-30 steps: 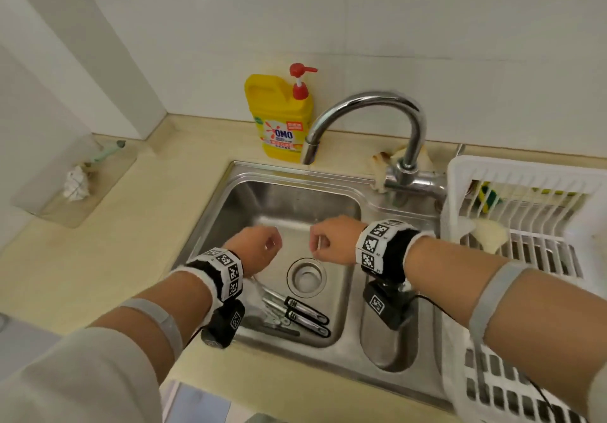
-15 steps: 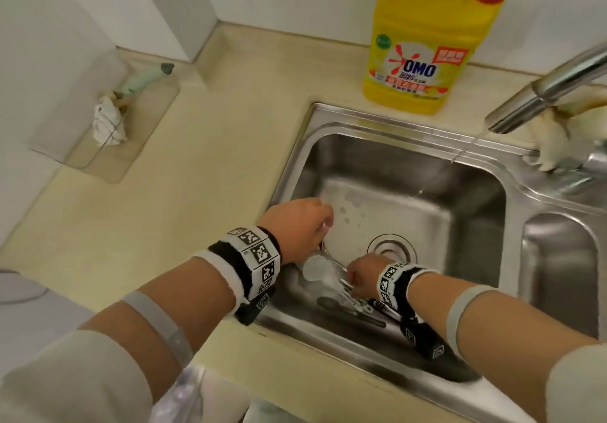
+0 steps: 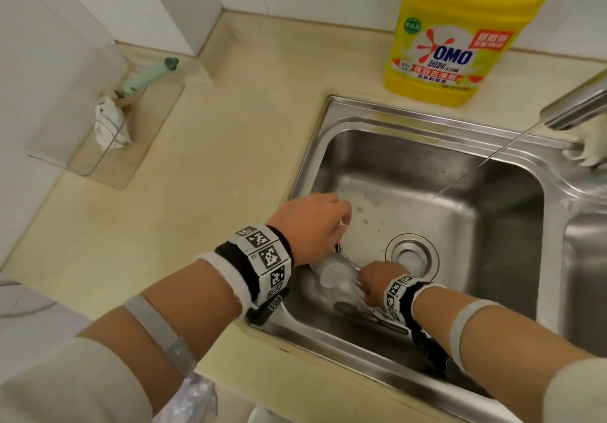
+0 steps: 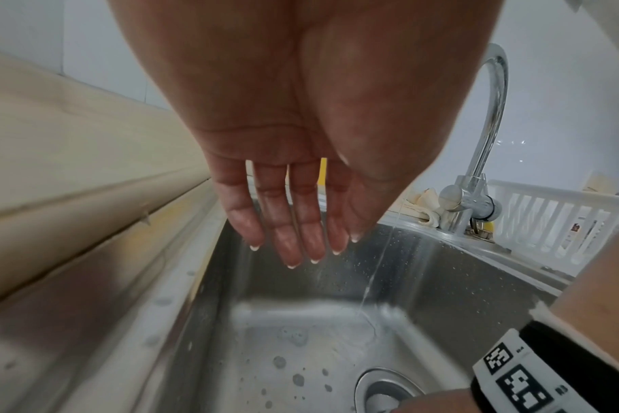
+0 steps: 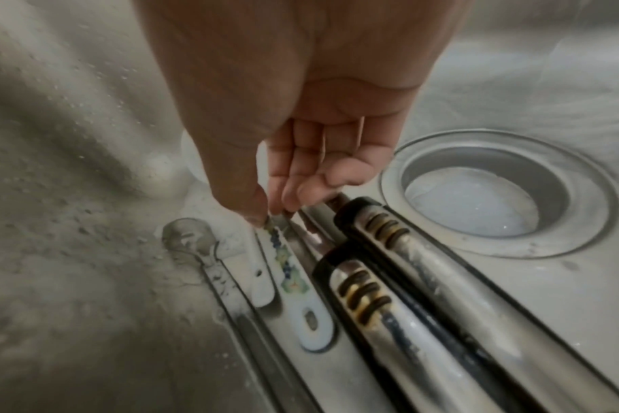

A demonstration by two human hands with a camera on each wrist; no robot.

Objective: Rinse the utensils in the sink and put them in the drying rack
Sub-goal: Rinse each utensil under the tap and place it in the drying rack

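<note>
Several utensils lie in the near left corner of the steel sink [image 3: 492, 258]: a metal spoon [image 5: 188, 237], a white floral-handled spoon [image 5: 293, 285], a plain white handle [image 5: 262, 279] and two black-and-steel handles [image 5: 364, 293]. My right hand [image 5: 273, 215] reaches down and pinches the top of the floral handle between thumb and fingertips; in the head view the right hand [image 3: 374, 281] is low in the basin. My left hand [image 4: 301, 251] hangs over the sink with straight wet fingers, holding nothing; in the head view the left hand [image 3: 312, 225] is above a white spoon bowl [image 3: 331, 274].
A thin stream of water [image 3: 492, 156] runs from the faucet [image 3: 574, 104] into the basin, right of the hands. The drain [image 3: 412, 255] is beside my right hand. A yellow detergent bottle [image 3: 460, 44] stands behind the sink. The white drying rack [image 4: 555, 223] is past the faucet, right.
Both hands dropped from above the sink into the basin and the view leaned in. My right hand went down onto the utensils; in the last half second little moved.
</note>
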